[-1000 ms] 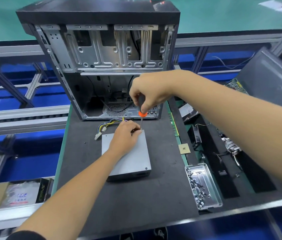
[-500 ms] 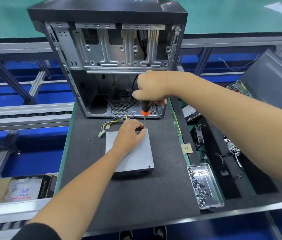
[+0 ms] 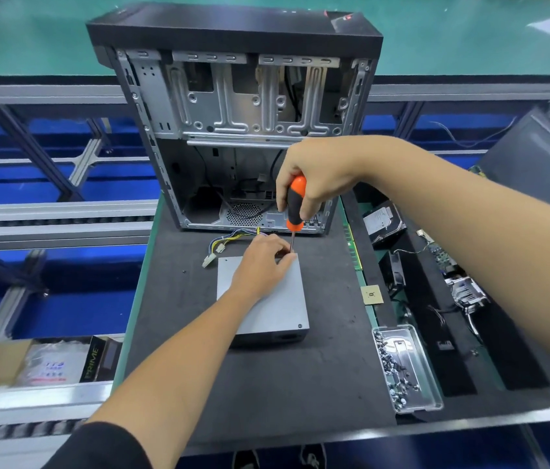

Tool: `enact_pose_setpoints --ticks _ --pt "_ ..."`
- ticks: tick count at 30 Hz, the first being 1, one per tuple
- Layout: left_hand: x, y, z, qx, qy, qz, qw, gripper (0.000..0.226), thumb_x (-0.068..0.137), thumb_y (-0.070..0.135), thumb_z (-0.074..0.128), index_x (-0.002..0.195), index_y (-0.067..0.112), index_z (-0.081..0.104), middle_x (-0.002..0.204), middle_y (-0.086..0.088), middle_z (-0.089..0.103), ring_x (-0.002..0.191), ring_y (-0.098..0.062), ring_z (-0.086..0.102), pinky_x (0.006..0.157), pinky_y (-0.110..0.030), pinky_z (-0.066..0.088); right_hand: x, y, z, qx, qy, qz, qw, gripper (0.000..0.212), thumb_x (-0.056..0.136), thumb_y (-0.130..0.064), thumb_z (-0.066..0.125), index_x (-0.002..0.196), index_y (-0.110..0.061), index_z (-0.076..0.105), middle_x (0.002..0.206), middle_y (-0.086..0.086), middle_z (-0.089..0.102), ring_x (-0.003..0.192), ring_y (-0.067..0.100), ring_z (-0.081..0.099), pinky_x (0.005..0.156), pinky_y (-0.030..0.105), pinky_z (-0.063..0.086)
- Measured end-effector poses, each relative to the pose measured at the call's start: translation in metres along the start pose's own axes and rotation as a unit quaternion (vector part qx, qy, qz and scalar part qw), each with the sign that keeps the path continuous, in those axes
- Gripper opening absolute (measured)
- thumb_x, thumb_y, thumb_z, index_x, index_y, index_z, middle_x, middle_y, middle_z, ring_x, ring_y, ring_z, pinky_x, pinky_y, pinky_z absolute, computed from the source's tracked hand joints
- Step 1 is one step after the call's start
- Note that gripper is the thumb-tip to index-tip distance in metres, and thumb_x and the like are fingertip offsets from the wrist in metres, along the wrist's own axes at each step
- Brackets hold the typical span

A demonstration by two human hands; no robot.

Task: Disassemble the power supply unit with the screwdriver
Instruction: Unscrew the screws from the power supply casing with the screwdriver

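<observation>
The open computer case (image 3: pixel 243 130) stands upright at the far edge of the dark work mat (image 3: pixel 300 384), probably pushed back so that the middle of the mat is free for the work. The power supply unit (image 3: pixel 267 306), a flat grey metal box, lies on the mat just in front of the case, with its wide face up. I think this is so that the screws on the top face can be reached from above. Its bundle of cables (image 3: pixel 233 238) runs out from the far side toward the case. At the right edge of the mat there is a small metal tray (image 3: pixel 405 367) with many screws in it, close enough to drop the removed screws into.

The right hand (image 3: pixel 314 177) comes from the right side with the arm stretched across the table. Its fingers are closed around the black and orange handle of the screwdriver (image 3: pixel 294 208), which stands almost upright with the tip down at the far right corner of the box.

The left hand (image 3: pixel 263 265) reaches forward from below and rests on the top of the box. Its fingertips pinch the thin shaft near the tip, in my opinion to guide it into the screw head. The screw itself is hidden by the fingers.
</observation>
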State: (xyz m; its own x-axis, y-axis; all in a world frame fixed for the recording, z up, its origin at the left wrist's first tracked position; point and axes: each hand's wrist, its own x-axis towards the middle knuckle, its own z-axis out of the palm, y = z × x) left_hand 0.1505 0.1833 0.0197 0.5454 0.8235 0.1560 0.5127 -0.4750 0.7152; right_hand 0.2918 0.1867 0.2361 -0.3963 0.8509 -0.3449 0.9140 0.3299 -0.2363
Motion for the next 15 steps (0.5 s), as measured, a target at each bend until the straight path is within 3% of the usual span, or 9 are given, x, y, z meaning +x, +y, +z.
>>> enact_pose_setpoints --ticks 3,6,7,9,12,15 --pt "0.000 -0.001 0.001 0.000 0.000 -0.001 1.000 0.013 0.088 0.024 0.063 0.082 0.014 0.070 0.087 0.007 0.066 0.090 -0.016 0.048 0.083 -0.026 0.039 0.003 0.001 0.007 -0.009 0.027 0.038 0.999 0.014 0.074 -0.034 0.074 0.086 -0.029 0.071 0.068 -0.009 0.069 0.067 0.007 0.066 0.056 0.023 0.042" --pt "0.000 -0.001 0.001 0.002 0.005 0.001 1.000 0.013 0.088 0.024 0.064 0.082 0.014 0.070 0.085 0.009 0.064 0.089 -0.015 0.047 0.080 -0.026 0.040 0.005 -0.001 0.013 -0.028 0.042 0.124 0.991 0.055 0.083 -0.068 0.044 0.077 -0.017 0.063 0.054 0.000 0.066 0.054 0.023 0.069 0.058 0.027 0.047" --pt "0.000 -0.001 0.001 0.000 0.008 0.001 1.000 0.013 0.088 0.024 0.064 0.083 0.013 0.070 0.085 0.010 0.064 0.089 -0.015 0.047 0.080 -0.025 0.039 0.006 -0.002 0.012 -0.017 0.034 0.147 0.988 0.063 0.088 -0.068 0.034 0.077 -0.013 0.063 0.053 0.002 0.067 0.049 0.024 0.068 0.061 0.029 0.050" --pt "0.001 -0.002 0.002 0.000 0.010 0.002 1.000 0.013 0.088 0.024 0.065 0.084 0.013 0.070 0.085 0.009 0.064 0.089 -0.014 0.047 0.080 -0.024 0.039 0.009 -0.004 0.011 -0.001 0.021 0.150 0.988 0.057 0.096 -0.050 0.033 0.076 -0.006 0.064 0.052 0.007 0.067 0.050 0.026 0.068 0.064 0.031 0.053" --pt "0.001 -0.003 0.002 0.002 0.004 0.003 1.000 0.013 0.089 0.025 0.064 0.084 0.013 0.069 0.087 0.007 0.065 0.090 -0.013 0.047 0.081 -0.023 0.038 0.008 -0.006 0.008 -0.008 -0.003 0.113 0.994 0.032 0.091 -0.033 0.048 0.077 -0.009 0.063 0.050 -0.001 0.067 0.053 0.015 0.065 0.059 0.028 0.046" --pt "0.001 -0.003 0.003 -0.003 0.007 0.004 1.000 0.012 0.088 0.024 0.064 0.083 0.013 0.068 0.087 0.006 0.065 0.090 -0.013 0.046 0.081 -0.022 0.038 0.002 -0.005 0.003 -0.033 -0.001 0.068 0.997 0.009 0.080 -0.020 0.063 0.087 -0.019 0.067 0.066 -0.007 0.069 0.063 0.005 0.059 0.056 0.024 0.041"
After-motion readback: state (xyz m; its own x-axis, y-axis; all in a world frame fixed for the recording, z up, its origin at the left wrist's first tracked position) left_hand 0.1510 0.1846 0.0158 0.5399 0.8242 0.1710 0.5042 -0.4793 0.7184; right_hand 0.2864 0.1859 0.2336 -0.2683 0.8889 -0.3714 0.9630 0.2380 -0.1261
